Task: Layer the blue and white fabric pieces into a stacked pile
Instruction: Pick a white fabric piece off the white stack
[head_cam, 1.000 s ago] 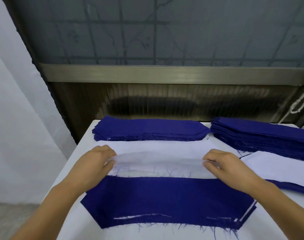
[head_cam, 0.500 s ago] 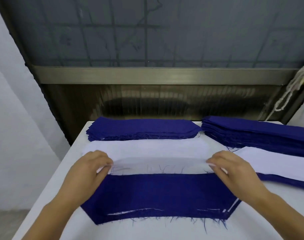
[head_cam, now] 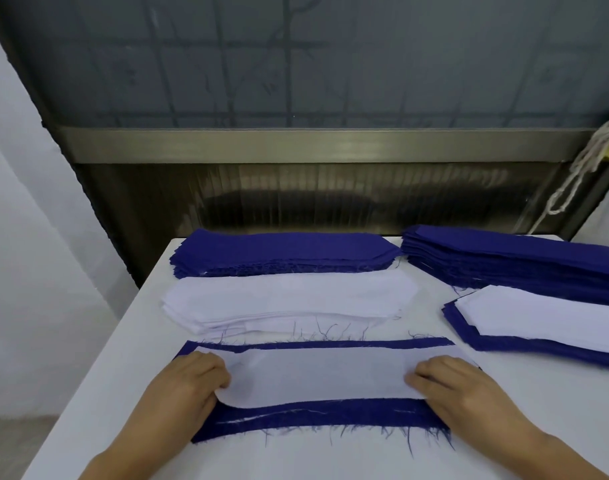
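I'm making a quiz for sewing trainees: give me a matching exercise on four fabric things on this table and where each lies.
1 blue stack
2 white stack
3 white piece
4 layered pile

A under both hands, on a blue piece
B far left, by the wall
C right, white on top of blue
D middle, between blue stack and hands

Pairs: 1-B, 2-D, 3-A, 4-C

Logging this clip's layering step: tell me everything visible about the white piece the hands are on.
The white piece is a thin, long panel of soft cloth lying flat on a frayed blue piece, which shows as a band along its far and near edges. The left hand holds its left end, where the near corner curves up slightly; the right hand holds its right end. It lies at the near middle of the table, before the white stack.
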The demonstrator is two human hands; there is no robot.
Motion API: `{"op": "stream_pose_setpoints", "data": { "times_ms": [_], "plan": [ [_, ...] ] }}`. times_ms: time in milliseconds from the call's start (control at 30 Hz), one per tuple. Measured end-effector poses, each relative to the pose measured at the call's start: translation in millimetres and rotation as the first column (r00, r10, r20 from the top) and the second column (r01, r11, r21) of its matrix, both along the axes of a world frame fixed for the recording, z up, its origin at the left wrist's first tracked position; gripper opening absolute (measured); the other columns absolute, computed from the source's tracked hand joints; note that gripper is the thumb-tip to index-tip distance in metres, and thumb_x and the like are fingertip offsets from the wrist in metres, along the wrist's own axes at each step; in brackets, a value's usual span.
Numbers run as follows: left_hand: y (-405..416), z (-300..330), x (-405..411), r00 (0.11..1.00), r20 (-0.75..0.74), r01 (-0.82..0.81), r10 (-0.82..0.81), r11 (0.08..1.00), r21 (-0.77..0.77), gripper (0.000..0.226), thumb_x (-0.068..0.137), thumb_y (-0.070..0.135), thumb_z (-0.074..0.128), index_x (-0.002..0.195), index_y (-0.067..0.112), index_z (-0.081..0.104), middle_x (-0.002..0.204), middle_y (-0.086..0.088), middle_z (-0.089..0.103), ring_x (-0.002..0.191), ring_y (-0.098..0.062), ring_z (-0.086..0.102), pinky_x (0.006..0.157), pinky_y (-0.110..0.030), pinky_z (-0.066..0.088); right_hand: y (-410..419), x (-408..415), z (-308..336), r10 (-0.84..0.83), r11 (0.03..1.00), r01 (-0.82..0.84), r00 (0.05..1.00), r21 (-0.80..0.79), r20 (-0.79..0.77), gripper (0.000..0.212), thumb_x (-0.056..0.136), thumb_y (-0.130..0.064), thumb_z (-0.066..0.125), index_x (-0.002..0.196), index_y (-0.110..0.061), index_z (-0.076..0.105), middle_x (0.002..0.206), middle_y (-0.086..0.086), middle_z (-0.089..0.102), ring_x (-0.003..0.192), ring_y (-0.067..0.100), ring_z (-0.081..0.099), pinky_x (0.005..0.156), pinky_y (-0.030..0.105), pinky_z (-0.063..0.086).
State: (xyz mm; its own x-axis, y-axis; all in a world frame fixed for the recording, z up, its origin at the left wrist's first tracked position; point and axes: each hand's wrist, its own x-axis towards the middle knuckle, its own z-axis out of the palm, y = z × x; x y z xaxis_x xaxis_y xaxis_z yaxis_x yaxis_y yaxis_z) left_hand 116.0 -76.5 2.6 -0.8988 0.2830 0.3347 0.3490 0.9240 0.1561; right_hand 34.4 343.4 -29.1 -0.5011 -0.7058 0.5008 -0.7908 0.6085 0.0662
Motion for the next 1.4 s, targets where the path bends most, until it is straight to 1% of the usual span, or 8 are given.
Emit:
{"op": "stream_pose_setpoints", "data": {
  "times_ms": [233,400,533,667,733,833,1033,1400],
  "plan": [
    [0.7,-0.7,2.8,1.0,0.002,-0.03,0.03,0.999,0.012,0.025,0.056,0.0,0.061,0.066,0.023,0.066,0.073,0.016,0.061,0.065,-0.001,0.047,0.062,-0.019,0.039,-3.6,0.1,13.6,0.005,0.998,-0.01,0.996,0.061,0.084,0.056,0.105,-0.026,0.02,0.104,-0.018,0.075,0.101,-0.005,0.068,0.089,0.013,0.064,0.079,0.022,0.05],
    [-3.6,4.3,6.3,0.995,0.095,-0.039,0.032,0.997,0.07,0.015,0.072,0.022,0.05,0.072,0.029,0.063,0.076,0.023,0.056,0.066,0.0,0.051,0.058,-0.019,0.045,5.2,1.1,21.4,-0.021,0.999,0.015,0.981,0.032,0.193,0.036,0.095,-0.045,0.046,0.103,-0.024,0.073,0.107,-0.011,0.063,0.095,0.005,0.057,0.082,0.019,0.047],
    [-8.1,4.2,-0.6,0.983,0.169,-0.093,0.078,0.992,0.08,0.03,0.085,0.044,0.04,0.061,0.029,0.051,0.065,0.016,0.05,0.062,-0.002,0.047,0.054,-0.023,0.043,8.5,-7.5,26.8,-0.088,0.996,0.084,0.979,0.032,0.182,0.04,0.098,-0.04,0.04,0.084,-0.021,0.073,0.086,-0.011,0.062,0.077,0.009,0.06,0.07,0.02,0.047],
    [11.4,6.4,-28.4,0.992,0.054,-0.114,0.116,0.993,-0.031,0.033,0.08,0.029,0.075,0.054,0.022,0.055,0.057,0.013,0.05,0.051,-0.006,0.046,0.046,-0.023,0.04,-10.2,-25.6,40.2,-0.195,0.981,0.194,0.97,0.023,0.146,0.033,0.096,-0.028,0.051,0.069,-0.017,0.067,0.068,-0.008,0.056,0.056,0.012,0.052,0.05,0.025,0.047],
    [28.2,6.7,-47.5,0.992,0.054,-0.114,0.114,0.993,-0.005,0.022,0.078,0.02,0.078,0.061,0.019,0.063,0.064,0.01,0.057,0.057,-0.008,0.05,0.051,-0.024,0.045,-27.8,-35.8,46.4,-0.199,0.979,0.205,0.965,-0.019,0.171,0.008,0.083,-0.014,0.073,0.076,-0.015,0.07,0.074,-0.006,0.061,0.061,0.014,0.056,0.054,0.029,0.051],
    [53.8,9.4,-77.7,0.995,-0.007,-0.094,0.095,0.995,0.043,0.002,0.085,0.024,0.07,0.084,0.023,0.071,0.085,0.01,0.063,0.072,-0.008,0.054,0.068,-0.024,0.049,-56.8,-57.8,52.5,-0.19,0.975,0.211,0.951,-0.063,0.244,0.006,0.086,-0.014,0.071,0.092,-0.014,0.071,0.09,-0.004,0.064,0.077,0.017,0.06,0.066,0.031,0.053],
    [84.4,8.2,-132.9,0.995,0.051,-0.089,0.081,0.978,0.189,0.027,0.096,0.037,0.053,0.115,0.022,0.063,0.113,0.01,0.059,0.1,-0.012,0.051,0.088,-0.024,0.041,-90.0,-107.3,46.2,-0.276,0.948,0.317,0.843,-0.011,0.462,0.024,0.096,-0.038,0.053,0.115,-0.024,0.055,0.111,-0.01,0.051,0.1,0.009,0.046,0.089,0.021,0.039],
    [86.0,8.8,-156.2,0.957,0.279,-0.158,0.079,0.949,0.274,0.03,0.085,0.051,0.064,0.102,0.026,0.064,0.101,0.011,0.056,0.097,-0.01,0.051,0.087,-0.029,0.047,-95.4,-135.7,42.7,-0.236,0.947,0.32,0.702,-0.001,0.672,0.018,0.098,-0.033,0.052,0.09,-0.019,0.061,0.09,-0.007,0.056,0.085,0.011,0.052,0.079,0.024,0.046]
  ]
}}
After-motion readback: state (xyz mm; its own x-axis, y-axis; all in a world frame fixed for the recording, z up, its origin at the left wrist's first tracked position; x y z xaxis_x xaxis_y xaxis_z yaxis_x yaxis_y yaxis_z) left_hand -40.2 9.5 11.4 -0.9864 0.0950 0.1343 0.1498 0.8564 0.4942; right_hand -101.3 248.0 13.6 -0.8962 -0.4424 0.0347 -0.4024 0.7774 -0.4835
